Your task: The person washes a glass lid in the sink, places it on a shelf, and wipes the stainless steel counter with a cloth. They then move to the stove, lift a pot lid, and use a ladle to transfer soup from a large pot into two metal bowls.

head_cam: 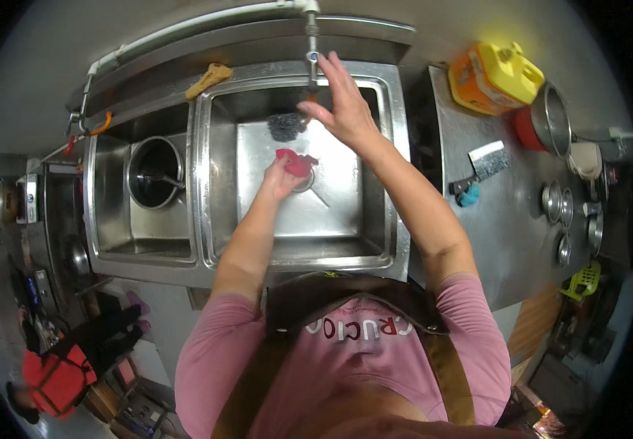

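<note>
In the large right basin of a stainless steel sink [300,225], my left hand [277,184] grips a crumpled red cloth [294,163] just above the drain. My right hand [346,112] is raised over the far side of the basin, fingers spread and holding nothing. Its thumb and fingertips are close to the metal faucet [312,74]; whether they touch it I cannot tell. A dark mesh-like scouring pad [285,127] lies toward the basin's back, beyond the cloth.
A deep metal pot [131,173] with a utensil handle stands in the left basin. A yellow sponge-like piece [209,80] rests on the back ledge. The right counter holds a cleaver [489,161], a blue cloth [468,195], a yellow jug [495,77] and metal bowls [552,202]. Another person [58,378] is at left.
</note>
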Demonstrator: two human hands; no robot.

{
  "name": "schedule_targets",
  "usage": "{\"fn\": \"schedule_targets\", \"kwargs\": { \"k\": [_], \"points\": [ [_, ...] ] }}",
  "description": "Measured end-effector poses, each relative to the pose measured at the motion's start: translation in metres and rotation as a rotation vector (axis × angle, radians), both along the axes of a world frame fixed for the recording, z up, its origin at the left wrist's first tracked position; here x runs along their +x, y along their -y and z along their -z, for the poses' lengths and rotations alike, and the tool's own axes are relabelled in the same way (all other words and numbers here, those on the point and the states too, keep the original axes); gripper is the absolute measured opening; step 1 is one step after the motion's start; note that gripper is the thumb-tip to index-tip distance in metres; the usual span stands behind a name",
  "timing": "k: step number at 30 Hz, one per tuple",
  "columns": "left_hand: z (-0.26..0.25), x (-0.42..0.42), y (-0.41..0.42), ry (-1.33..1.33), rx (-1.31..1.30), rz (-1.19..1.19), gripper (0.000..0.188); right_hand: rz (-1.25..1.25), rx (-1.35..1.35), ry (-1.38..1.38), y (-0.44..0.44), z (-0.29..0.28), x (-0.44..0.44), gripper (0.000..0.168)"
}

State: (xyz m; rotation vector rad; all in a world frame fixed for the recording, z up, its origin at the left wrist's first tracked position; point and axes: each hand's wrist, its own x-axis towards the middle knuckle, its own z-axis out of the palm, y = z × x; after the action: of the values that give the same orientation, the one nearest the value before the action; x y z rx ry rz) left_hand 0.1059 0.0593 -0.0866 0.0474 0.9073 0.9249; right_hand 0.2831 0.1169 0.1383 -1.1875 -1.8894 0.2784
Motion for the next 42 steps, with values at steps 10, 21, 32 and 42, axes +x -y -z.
{"fn": "schedule_targets", "kwargs": {
  "k": [10, 21, 32, 42],
  "points": [
    [0.029, -0.006, -0.068, 0.270, -0.155, -0.071, 0.059, -0.139, -0.385, -0.894, -0.053, 0.037, 0.010, 0.065],
    [0.059, 0.028, -0.075, 0.336, -0.188, 0.019, 0.040, -0.115, -0.851, -0.771, -0.016, 0.130, -0.011, 0.022],
    [0.127, 0.032, -0.063, 0.298, -0.153, 0.126, 0.016, 0.133, -0.417, -0.611, -0.012, 0.062, -0.019, 0.057],
    [0.029, 0.043, 0.003, 0.057, -0.119, 0.419, 0.038, -0.161, -0.189, -0.425, 0.020, -0.001, -0.038, 0.073]
  ]
}}
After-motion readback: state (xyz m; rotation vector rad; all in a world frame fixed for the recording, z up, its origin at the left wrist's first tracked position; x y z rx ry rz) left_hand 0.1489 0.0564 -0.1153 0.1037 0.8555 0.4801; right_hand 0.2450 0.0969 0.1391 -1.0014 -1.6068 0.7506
